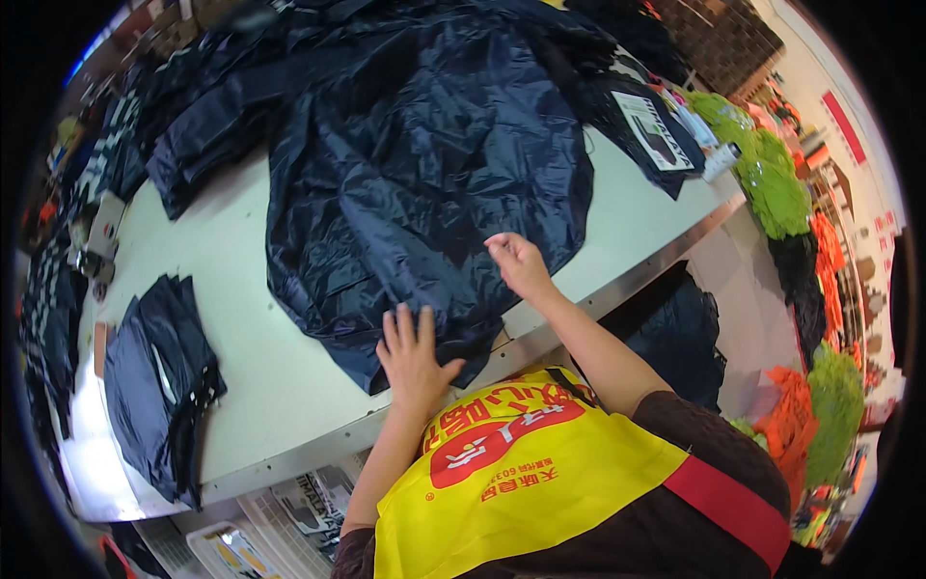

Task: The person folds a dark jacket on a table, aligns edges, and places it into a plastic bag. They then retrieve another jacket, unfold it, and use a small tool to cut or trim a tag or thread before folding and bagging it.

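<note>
A large dark navy jacket of thin, shiny, creased fabric is spread over the white table, its lower edge at the near side. My left hand lies on that lower part with the fingers spread, palm down. Farther right, my right hand is over the fabric with thumb and fingertips pressed together. Whatever is in that pinch, if anything, is too small to make out.
The white table has a metal front edge. Folded dark garments lie at left, and a packaged dark garment with a white label at right. Beyond it are a small bottle and green fabric. Dark fabric sits below the table edge.
</note>
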